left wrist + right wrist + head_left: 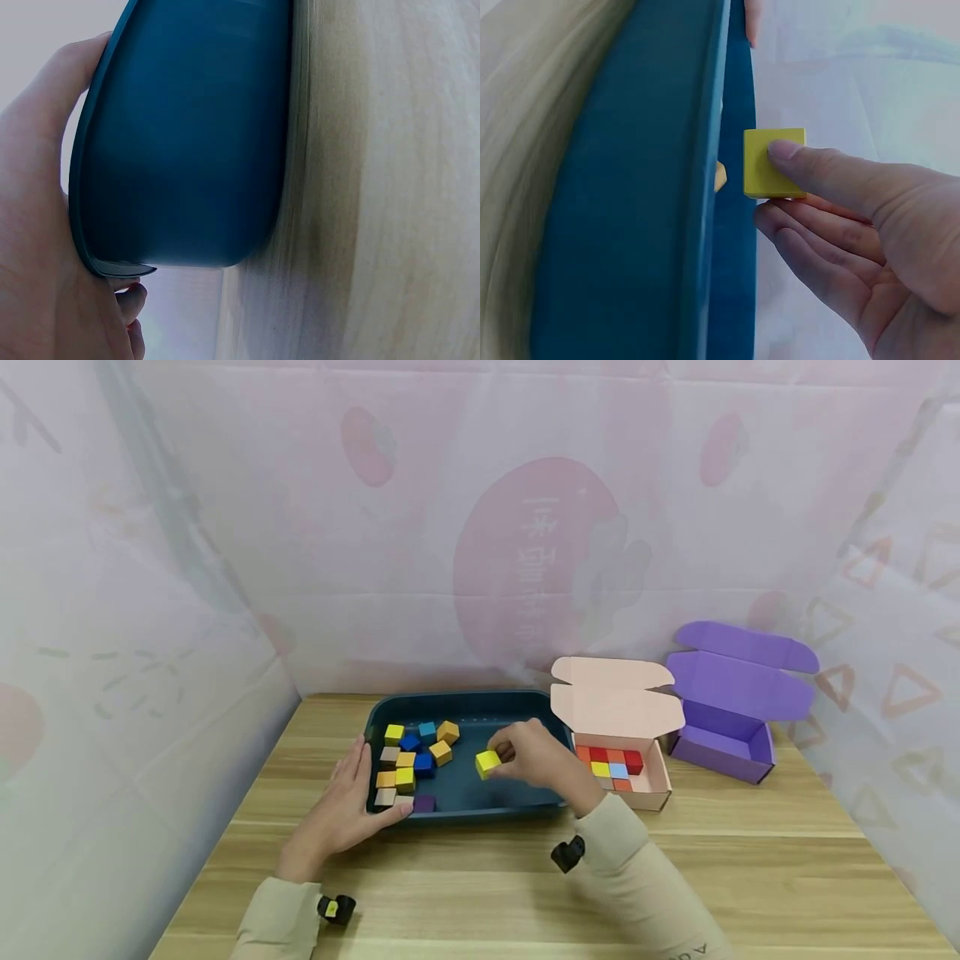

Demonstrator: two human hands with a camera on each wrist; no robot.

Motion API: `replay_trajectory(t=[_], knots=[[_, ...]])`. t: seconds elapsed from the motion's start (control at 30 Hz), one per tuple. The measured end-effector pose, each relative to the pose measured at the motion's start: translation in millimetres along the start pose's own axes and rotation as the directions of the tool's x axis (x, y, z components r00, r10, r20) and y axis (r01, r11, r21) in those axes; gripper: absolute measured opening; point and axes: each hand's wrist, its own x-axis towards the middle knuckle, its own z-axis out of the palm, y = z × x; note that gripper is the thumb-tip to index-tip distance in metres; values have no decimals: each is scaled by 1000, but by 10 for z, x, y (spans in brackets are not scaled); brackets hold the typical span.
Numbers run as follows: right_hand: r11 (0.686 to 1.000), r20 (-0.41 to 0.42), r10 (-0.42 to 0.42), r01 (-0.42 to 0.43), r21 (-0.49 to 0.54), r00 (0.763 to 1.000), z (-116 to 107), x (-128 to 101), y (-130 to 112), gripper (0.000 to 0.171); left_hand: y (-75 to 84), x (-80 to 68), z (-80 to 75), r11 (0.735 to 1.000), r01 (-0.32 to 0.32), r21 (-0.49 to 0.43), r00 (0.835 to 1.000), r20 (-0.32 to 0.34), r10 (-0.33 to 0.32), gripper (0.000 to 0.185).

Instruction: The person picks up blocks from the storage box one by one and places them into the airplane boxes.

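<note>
My right hand pinches a yellow cube between thumb and fingers, above the dark teal tray. In the right wrist view the thumb lies across one face of the yellow cube, which shows higher than the tray's rim. At the tray's near left corner, my left hand rests on the rim, fingers straight along the left side and thumb over the near edge. Several cubes fill the tray's left part: yellow, blue, orange, pale wood and purple.
Right of the tray stands an open pink box holding red, orange, yellow and light blue cubes, its lid raised. Behind it to the right is an open purple box. Both stand on the wooden table, with printed cloth walls around.
</note>
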Motion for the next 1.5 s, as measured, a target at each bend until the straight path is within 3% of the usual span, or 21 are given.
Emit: replay_trajectory(t=[1.07, 1.23, 1.5], knots=[[1000, -102, -4, 3, -4, 995, -640, -762, 582, 22, -4, 9, -1, 1000, 13, 7, 1000, -3, -13, 128], [1000, -106, 20, -22, -16, 994, -736, -876, 684, 35, -4, 10, -4, 1000, 9, 11, 1000, -8, -9, 129], [993, -117, 95, -102, -56, 989, -878, -1074, 904, 29, -12, 10, 13, 1000, 10, 8, 1000, -6, -10, 128]])
